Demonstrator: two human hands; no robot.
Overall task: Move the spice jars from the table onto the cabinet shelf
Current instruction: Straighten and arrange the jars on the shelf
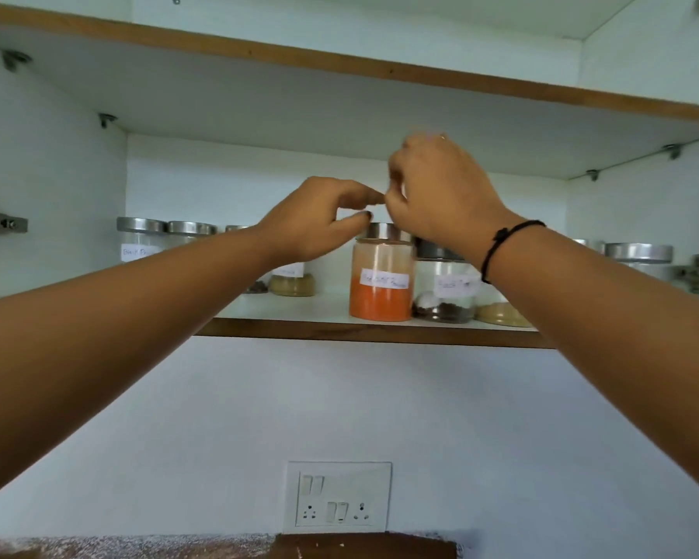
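Cabinet shelf (299,310): white top, brown wood front edge, row of jars standing on it.
Orange-powder jar (381,292): clear glass, steel lid, white handwritten label, upright, about half full, at near edge, mid-shelf.
Dark-spice jar (444,294): just right of it, upright, labelled, thin dark layer at bottom.
Tan-powder jar (501,315): further right, mostly hidden, low fill.
Right-end jar (638,253): steel lid showing, contents hidden.
Olive-powder jar (292,285): left of orange one, farther back.
Left-end jars (141,235): two, side by side, steel lids, one labelled.
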